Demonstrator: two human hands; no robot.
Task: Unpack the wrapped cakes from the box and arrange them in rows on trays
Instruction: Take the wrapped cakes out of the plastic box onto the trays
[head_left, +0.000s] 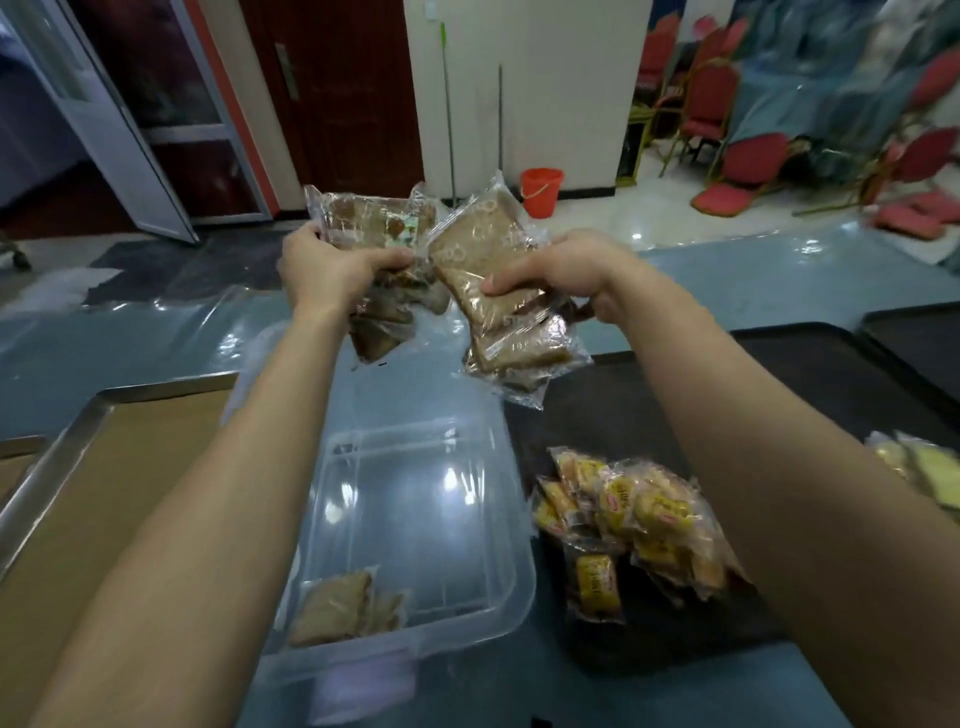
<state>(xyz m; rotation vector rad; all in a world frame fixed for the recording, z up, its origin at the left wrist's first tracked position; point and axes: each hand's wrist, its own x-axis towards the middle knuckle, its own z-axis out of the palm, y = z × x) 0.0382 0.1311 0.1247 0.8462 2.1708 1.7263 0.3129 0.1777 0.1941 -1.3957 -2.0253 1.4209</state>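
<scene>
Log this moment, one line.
left hand: grips brown clear-wrapped cakes | right hand: grips more | clear plastic box: nearly empty | black tray: yellow-wrapped cakes heaped

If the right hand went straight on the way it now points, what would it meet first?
Most likely the bundle of wrapped cakes in the left hand. The right hand, gripping a stack of cakes, points leftward at it, and the two wrappers look close to touching, though depth is unclear.
</scene>
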